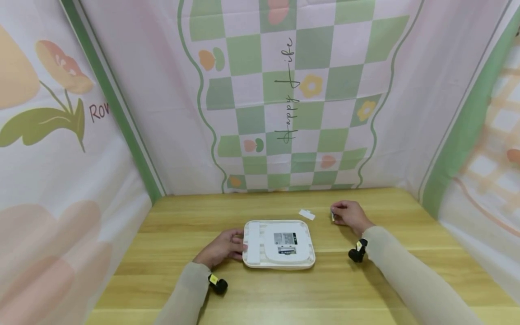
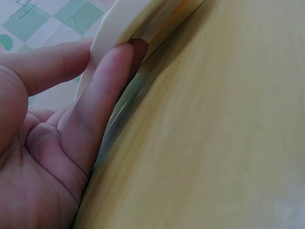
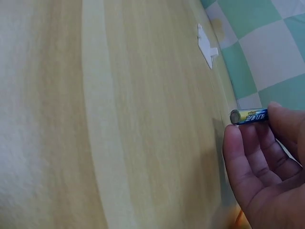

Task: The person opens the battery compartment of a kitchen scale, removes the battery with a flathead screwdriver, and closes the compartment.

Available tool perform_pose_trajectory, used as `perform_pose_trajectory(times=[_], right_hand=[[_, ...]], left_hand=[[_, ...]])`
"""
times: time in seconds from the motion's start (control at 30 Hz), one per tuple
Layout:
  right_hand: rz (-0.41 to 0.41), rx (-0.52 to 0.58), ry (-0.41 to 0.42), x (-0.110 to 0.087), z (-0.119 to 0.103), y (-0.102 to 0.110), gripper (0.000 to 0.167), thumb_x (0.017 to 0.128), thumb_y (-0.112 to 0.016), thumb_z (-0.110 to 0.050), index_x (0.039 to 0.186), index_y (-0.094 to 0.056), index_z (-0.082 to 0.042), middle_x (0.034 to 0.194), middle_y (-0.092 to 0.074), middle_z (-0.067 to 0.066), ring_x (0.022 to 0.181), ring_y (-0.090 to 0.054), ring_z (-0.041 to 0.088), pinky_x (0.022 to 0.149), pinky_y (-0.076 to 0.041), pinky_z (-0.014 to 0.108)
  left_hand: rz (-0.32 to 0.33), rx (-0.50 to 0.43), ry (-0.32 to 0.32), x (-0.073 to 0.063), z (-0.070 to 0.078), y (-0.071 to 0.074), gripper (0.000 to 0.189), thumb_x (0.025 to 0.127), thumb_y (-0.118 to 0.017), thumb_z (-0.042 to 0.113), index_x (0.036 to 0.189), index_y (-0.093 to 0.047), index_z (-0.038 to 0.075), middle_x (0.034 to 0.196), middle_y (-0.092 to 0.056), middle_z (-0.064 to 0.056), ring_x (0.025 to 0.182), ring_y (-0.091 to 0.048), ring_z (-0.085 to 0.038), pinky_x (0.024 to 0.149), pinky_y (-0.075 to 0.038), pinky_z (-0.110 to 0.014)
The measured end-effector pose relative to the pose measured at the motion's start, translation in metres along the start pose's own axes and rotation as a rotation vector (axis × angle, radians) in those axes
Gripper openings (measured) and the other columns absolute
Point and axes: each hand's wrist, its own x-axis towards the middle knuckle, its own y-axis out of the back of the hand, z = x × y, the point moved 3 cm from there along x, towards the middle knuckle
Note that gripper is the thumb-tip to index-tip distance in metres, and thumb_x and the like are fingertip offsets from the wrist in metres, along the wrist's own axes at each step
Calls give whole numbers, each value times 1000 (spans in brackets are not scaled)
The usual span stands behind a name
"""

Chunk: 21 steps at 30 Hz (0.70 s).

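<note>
A white rounded-square device [image 1: 255, 243] lies on the table with a printed label and a battery compartment [image 1: 287, 251] facing up. Inside that compartment a battery shows, though small. At the device's left edge, my left hand [image 1: 222, 247] pinches the rim; the left wrist view shows the digits on either side of the white edge [image 2: 107, 36]. To the right of the device, my right hand [image 1: 352, 215] pinches a small blue and yellow battery [image 3: 249, 116] between thumb and fingers, above the table. One flat end of the battery faces the right wrist camera.
A small white battery cover [image 1: 307, 214] with a tab lies on the table behind the device. The wooden table [image 1: 195, 207] runs back to a hanging checked cloth [image 1: 280, 113], with printed cloths at both sides. Black wrist cameras [image 1: 357, 251] sit on both sleeves.
</note>
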Motion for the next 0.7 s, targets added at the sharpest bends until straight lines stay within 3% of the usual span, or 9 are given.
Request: perform_pose_trajectory(times=[0.7], right_hand=[[43,-234,-14,10,-2,2,26,98,-58,-10,111,-60,13,86,-65,13,72,-60,14,61,-57,27]], left_hand=[[2,-12,6,2,-2,1,56,88,-69,2,137,-43,-7,104,-65,-19,89,-67,-32,76,-59,-42]])
